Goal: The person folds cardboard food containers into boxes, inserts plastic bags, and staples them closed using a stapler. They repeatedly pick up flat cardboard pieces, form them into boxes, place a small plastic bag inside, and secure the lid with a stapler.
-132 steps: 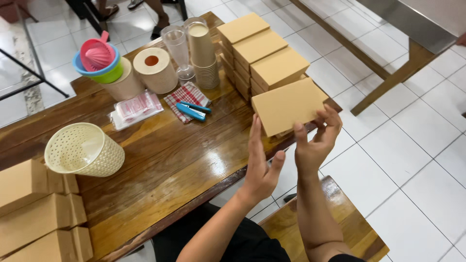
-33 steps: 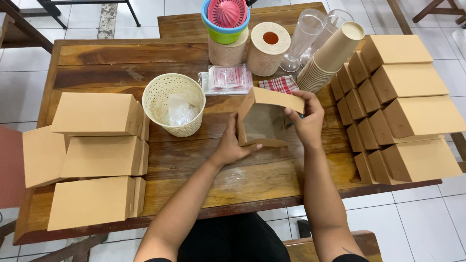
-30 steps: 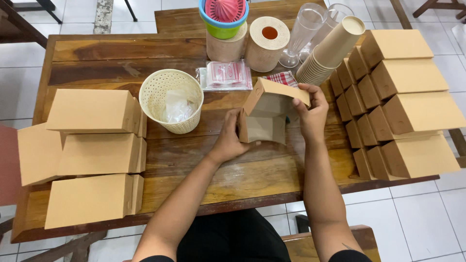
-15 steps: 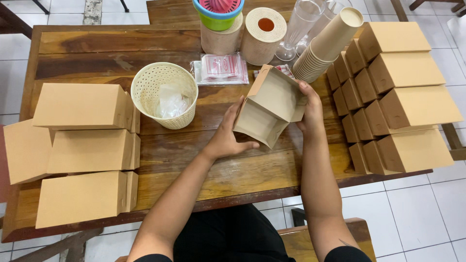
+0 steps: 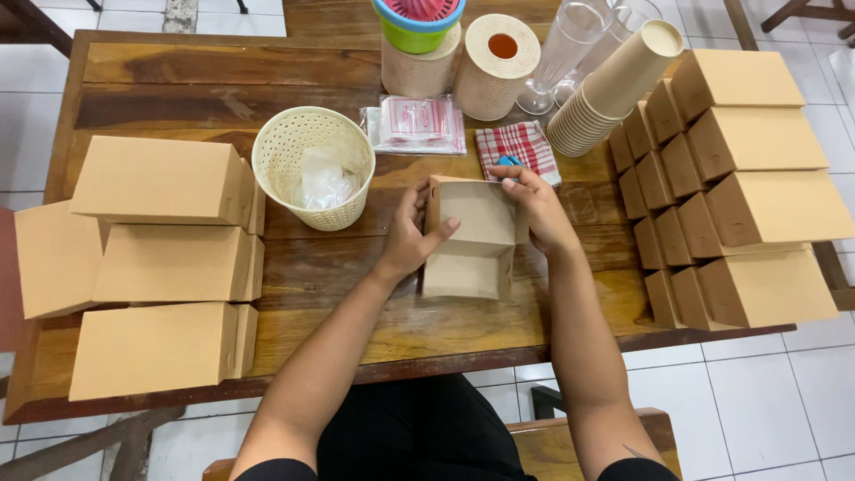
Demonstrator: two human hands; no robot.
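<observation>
Both our hands grip an open brown cardboard box (image 5: 469,239) (lid flap raised) on the tabletop (image 5: 178,76): left hand (image 5: 408,236) fingers curled around its left wall, right hand (image 5: 537,207) clasping its right.

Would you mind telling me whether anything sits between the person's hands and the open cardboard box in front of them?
Nothing visible does. The left hand and right hand both already grip the open cardboard box by its sides. The perforated cream basket and the checked red cloth lie clear of it.
</observation>
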